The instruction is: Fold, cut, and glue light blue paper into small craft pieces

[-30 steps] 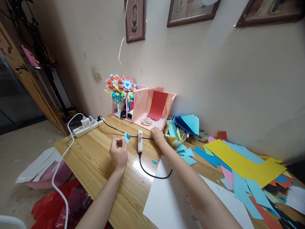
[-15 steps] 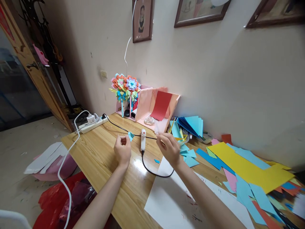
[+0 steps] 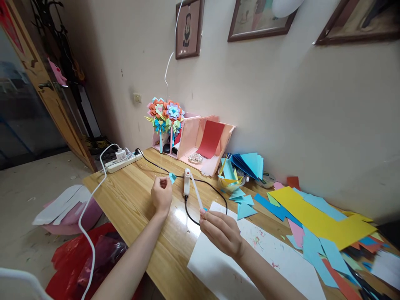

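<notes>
My left hand is closed, its fingertips pinching a small folded piece of blue paper. Between the fingers of my right hand is a translucent white glue stick, slanting away from me. The stick's far end is beside the top of a white glue gun, which is on the wooden table with a black cord at its near end. Whether stick and gun touch, I cannot tell. A small blue scrap shows just past my right fingertips.
White paper lies under my right forearm. Blue pieces, a yellow sheet and scissors are to the right. Behind stand a pink box and paper flowers. A power strip sits at the back left.
My right hand has come down and toward me, and the glue stick now shows along its length, pointing at the glue gun. My left hand has barely moved, still pinching the blue paper.
</notes>
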Available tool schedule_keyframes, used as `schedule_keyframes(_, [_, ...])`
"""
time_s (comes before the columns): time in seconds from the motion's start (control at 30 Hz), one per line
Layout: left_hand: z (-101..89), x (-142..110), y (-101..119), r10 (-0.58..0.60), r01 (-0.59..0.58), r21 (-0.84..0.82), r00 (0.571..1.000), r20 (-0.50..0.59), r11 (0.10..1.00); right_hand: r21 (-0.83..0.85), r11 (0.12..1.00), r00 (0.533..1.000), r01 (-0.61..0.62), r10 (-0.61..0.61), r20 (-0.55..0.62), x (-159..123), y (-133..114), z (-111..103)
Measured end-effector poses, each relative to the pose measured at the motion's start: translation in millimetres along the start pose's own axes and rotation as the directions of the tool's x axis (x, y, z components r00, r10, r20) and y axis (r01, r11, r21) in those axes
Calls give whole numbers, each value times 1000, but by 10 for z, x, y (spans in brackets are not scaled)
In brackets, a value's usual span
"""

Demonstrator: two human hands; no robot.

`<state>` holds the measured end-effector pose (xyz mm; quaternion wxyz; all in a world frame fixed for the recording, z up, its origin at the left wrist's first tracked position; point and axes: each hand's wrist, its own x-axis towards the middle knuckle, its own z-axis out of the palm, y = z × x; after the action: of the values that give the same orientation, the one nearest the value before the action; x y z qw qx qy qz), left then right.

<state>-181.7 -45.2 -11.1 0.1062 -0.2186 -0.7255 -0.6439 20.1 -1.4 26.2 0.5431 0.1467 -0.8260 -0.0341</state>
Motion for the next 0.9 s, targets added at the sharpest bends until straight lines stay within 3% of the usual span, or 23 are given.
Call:
schedule_keyframes(0.33, [3,-9,8,4,-4,-5,1000,-4,1000,-9,996,996,84,-84,-7,198,-66,-99])
schedule_keyframes(0.53, [-3,-9,11,13,-13,2,1000,-3,1000,-15,999,999,32,-32,-14,147,-57,-84])
schedule_keyframes(0.9, [-11,-9,29,23,-23,4,1000,-16,1000,-22,998,998,66,-66,11,208,-71,-76])
